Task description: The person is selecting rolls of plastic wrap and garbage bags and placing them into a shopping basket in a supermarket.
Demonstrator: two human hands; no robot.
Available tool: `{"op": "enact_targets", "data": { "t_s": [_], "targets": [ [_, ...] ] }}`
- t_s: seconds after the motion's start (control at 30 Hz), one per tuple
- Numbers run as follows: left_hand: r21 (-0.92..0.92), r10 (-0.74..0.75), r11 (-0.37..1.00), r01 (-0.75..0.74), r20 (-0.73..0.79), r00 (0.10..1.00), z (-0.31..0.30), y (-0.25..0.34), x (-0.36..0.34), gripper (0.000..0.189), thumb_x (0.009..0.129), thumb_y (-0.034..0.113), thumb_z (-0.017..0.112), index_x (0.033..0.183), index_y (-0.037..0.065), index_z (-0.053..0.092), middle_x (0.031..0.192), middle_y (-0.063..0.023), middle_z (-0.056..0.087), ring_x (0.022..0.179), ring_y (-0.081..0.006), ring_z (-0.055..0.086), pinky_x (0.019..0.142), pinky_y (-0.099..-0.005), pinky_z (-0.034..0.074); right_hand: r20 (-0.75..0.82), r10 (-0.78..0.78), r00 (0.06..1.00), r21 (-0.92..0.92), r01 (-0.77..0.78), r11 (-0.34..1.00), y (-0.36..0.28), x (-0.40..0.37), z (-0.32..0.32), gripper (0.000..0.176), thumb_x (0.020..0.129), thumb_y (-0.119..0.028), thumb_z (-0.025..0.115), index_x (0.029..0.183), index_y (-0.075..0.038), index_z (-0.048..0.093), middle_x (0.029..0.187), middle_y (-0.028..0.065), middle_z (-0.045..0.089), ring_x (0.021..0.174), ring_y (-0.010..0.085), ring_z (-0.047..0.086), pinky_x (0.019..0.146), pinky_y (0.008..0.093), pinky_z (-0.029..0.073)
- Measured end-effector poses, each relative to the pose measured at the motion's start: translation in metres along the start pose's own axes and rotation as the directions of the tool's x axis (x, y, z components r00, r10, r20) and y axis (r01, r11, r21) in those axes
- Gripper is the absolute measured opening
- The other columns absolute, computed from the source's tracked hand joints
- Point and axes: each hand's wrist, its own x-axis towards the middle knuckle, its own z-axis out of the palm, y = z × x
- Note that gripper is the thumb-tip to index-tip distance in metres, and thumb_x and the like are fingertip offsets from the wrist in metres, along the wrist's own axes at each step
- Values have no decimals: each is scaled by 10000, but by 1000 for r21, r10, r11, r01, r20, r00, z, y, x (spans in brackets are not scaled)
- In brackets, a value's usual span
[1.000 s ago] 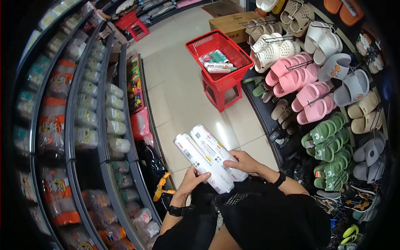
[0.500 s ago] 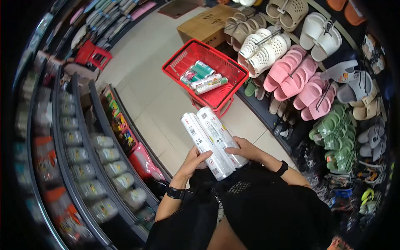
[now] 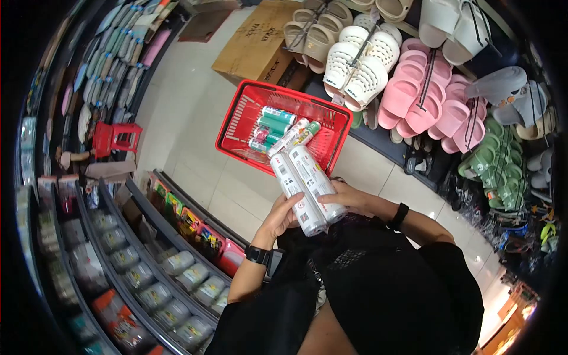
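Observation:
Two white wrapped rolls lie side by side between my hands, their far ends overlapping the near edge of the red basket in view. My left hand grips the left roll, thumb on top. From the right, my right hand holds the other roll, its thumb also on top. Inside the basket are several green and white rolls, with a longer white and green roll near the held pair.
Bundled slippers hang along the right side. A cardboard box stands beyond the basket. Shelves of packed goods curve along the left, and a red stool stands at the far left of the aisle.
The view has shifted. The basket now appears closer to my hands, and the far ends of the rolls overlap its near side. Both hands keep their hold.

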Motion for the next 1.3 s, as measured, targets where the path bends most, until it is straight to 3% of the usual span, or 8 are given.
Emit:
{"op": "enact_targets", "data": {
  "t_s": [0.27, 0.67, 0.83, 0.93, 0.97, 1.07, 1.27, 1.3],
  "targets": [
    [300, -129, 946, 120, 10, 992, -37, 62, 84, 539, 813, 269, 633, 1225, -3, 418, 1101, -113, 561, 973, -192, 581, 823, -327, 489, -224, 149, 963, 133, -121, 984, 21, 72, -43, 545, 800, -395, 632, 1164, -7, 516, 989, 64, 618, 844, 128, 607, 719, 252, 489],
    [747, -299, 638, 186, 18, 954, -105, 114, 257, 872, 718, 309, 718, 1337, -75, 238, 1184, -181, 510, 1004, -242, 562, 811, -337, 486, -692, 350, 631, 390, -81, 917, 58, 189, -80, 747, 633, -468, 742, 1162, 8, 514, 994, 125, 623, 846, 244, 636, 722, 371, 523],
    [893, -280, 442, 88, 45, 959, -66, 137, 258, 795, 734, 266, 701, 1338, -29, 276, 1222, -164, 503, 1079, -239, 519, 916, -312, 411, -969, -12, 248, -116, -410, 905, 97, 212, -91, 785, 674, -512, 666, 1163, 76, 486, 1010, 184, 624, 901, 322, 617, 826, 341, 480],
    [958, -294, 286, -30, 118, 948, -138, 89, 343, 822, 723, 235, 705, 1362, -8, 251, 1264, -171, 472, 1140, -236, 476, 975, -306, 354, -917, -326, 228, -392, -378, 839, 112, 210, -91, 734, 678, -514, 647, 1126, 57, 533, 971, 192, 636, 918, 329, 609, 831, 384, 464],
    [980, -254, 142, -142, 174, 951, -149, 83, 348, 874, 692, 297, 707, 1372, 21, 233, 1248, -214, 478, 1150, -295, 479, 955, -341, 385, -879, -198, 433, -316, -220, 923, 82, 186, -73, 605, 689, -458, 652, 1064, 14, 595, 905, 166, 654, 869, 306, 622, 782, 373, 478],
    [912, -249, -327, -248, 170, 954, -139, 85, 342, 828, 722, 282, 671, 1375, 24, 232, 1257, -235, 465, 1161, -326, 466, 975, -347, 364, -834, -60, 549, -107, -55, 993, 90, 168, -69, 481, 713, -396, 649, 1018, -25, 627, 853, 145, 655, 794, 255, 629, 730, 342, 488],
    [953, -251, -217, -211, 155, 956, -117, 66, 289, 709, 738, 318, 612, 1305, -22, 354, 1195, -233, 513, 1129, -355, 482, 954, -374, 381, -881, -228, 415, -270, -43, 962, 105, 79, -41, 348, 788, -319, 611, 968, -22, 632, 810, 112, 648, 711, 196, 622, 665, 312, 494],
    [829, -481, -392, -399, 185, 857, -81, 77, 266, 668, 747, 322, 586, 1271, -44, 390, 1159, -236, 539, 1117, -360, 489, 945, -378, 389, -900, -254, 353, -292, -58, 955, 111, 60, -39, 349, 783, -320, 611, 965, -22, 630, 812, 109, 648, 717, 192, 624, 669, 310, 495]
  ]
}}
